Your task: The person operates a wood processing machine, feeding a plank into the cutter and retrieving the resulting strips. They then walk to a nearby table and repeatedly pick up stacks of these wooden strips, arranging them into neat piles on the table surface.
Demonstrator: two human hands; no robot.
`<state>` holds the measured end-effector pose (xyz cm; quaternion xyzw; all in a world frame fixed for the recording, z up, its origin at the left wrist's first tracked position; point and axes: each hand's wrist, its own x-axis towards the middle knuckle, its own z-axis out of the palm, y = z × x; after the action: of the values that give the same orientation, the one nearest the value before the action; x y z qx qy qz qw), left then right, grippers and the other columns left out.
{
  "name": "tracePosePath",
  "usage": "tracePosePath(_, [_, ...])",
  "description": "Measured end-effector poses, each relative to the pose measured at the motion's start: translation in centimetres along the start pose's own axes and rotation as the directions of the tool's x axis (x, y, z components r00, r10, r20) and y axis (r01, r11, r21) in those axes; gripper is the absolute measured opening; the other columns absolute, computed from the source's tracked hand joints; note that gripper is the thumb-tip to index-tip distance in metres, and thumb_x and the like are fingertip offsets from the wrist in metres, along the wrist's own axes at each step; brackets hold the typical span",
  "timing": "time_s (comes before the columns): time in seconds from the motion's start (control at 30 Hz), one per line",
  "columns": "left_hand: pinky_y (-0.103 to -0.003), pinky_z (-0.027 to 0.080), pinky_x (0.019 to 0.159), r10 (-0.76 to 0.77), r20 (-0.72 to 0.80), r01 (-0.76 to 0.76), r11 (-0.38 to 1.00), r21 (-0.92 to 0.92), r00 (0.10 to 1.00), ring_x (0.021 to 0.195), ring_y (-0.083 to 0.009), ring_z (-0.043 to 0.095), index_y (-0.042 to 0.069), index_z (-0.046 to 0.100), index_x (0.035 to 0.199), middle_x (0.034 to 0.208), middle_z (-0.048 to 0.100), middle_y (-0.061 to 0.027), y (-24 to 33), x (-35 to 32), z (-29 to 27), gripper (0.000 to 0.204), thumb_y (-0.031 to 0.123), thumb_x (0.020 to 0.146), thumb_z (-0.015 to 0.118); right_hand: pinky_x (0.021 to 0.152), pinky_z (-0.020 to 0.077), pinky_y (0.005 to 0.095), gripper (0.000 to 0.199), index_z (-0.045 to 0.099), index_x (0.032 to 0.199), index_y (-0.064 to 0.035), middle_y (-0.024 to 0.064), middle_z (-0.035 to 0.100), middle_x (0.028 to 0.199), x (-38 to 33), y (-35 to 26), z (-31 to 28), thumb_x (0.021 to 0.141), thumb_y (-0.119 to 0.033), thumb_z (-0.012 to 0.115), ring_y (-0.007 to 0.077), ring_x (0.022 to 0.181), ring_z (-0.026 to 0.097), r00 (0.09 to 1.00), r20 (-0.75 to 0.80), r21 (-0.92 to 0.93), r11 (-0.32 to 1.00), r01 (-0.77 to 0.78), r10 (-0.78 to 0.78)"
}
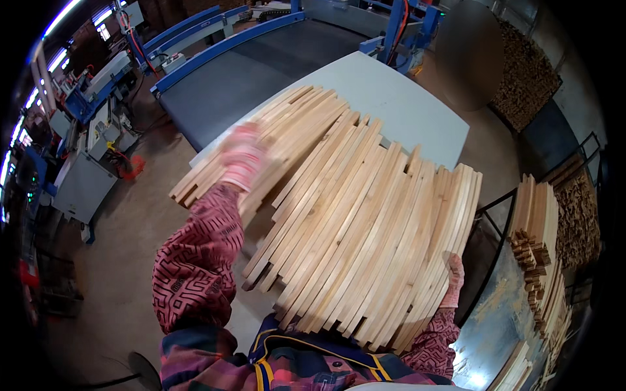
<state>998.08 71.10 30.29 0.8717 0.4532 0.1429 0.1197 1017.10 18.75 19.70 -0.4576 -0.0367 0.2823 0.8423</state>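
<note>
A wide batch of pale wooden strips (pixel 355 228) lies side by side in front of me, fanned out and uneven at the ends. Its far end overlaps a light grey board (pixel 411 107). My right hand (pixel 454 280), in a pink glove, grips the batch's right edge; its fingers are partly hidden by the wood. At the left, a separate group of strips (pixel 293 120) lies at an angle across the board. My left hand (pixel 242 155), in a pink and white striped glove, is over that group and smeared by motion, so its fingers do not show clearly.
Beyond the board stretches a dark conveyor bed (pixel 241 78) with a blue frame. More machinery (pixel 98 143) stands at the left. On my right, a metal table (pixel 489 326) carries stacked strips (pixel 538 254). Large wood piles (pixel 528 81) rise behind, near a blurred figure.
</note>
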Motion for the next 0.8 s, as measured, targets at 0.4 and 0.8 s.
tracePosePath(0.4, [-0.054,0.049,0.08,-0.292,0.374,0.277,0.956,0.094,0.88,0.102,-0.0406,0.064,0.003,0.068,0.111,0.105,0.068,-0.0214,-14.5,20.1,-0.5,0.075,0.069,0.084,0.044,0.083,0.0569,0.0437,0.066,0.048,0.132,-0.0025,0.0167,0.062,0.116,2.4,8.0,23.8,0.085,-0.045,0.066,0.0309,0.098,0.065,0.976,-0.22,-0.075,0.997,-0.01,-0.007])
tracePosePath(0.8, [-0.043,0.043,0.099,0.157,0.134,-0.137,0.979,-0.151,0.978,0.113,-0.0322,0.056,0.007,0.058,0.122,0.12,0.062,-0.0141,-37.3,39.2,-4.3,0.056,0.052,0.088,0.055,0.095,0.0467,0.0372,0.045,0.054,0.126,0.0012,0.0117,0.061,0.12,23.8,31.8,54.2,0.094,-0.03,0.054,0.0246,0.108,0.058,0.914,-0.094,-0.114,0.916,0.384,-0.394])
